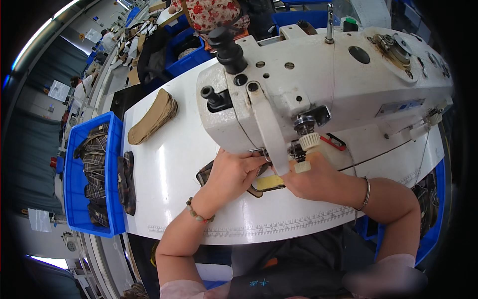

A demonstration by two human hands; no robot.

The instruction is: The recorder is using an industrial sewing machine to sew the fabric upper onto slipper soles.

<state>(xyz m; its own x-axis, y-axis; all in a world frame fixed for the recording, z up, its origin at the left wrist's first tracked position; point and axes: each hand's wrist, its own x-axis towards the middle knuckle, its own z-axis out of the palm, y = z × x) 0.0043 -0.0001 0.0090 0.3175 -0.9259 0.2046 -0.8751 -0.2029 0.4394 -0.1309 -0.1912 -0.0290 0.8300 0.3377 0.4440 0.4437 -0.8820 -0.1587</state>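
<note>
In the head view, I'm seeing a blue plastic bin (71,179) at nine o'clock holding plaid fabric pieces (94,172). Tan sole-shaped pieces (153,118) are lying stacked at ten. Just off centre toward five, my left hand (230,174), fingers bent, and right hand (314,179) are flanking a yellow-patched cloth piece (269,183); fingertips hidden, I can't tell either grip.

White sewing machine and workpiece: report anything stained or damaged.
Brownish staining borders the round silver dial on the white metal sewing machine, mostly cleaner elsewhere. The dark-edged yellow piece, partly hidden by left hand and right hand, looks undamaged.
</note>
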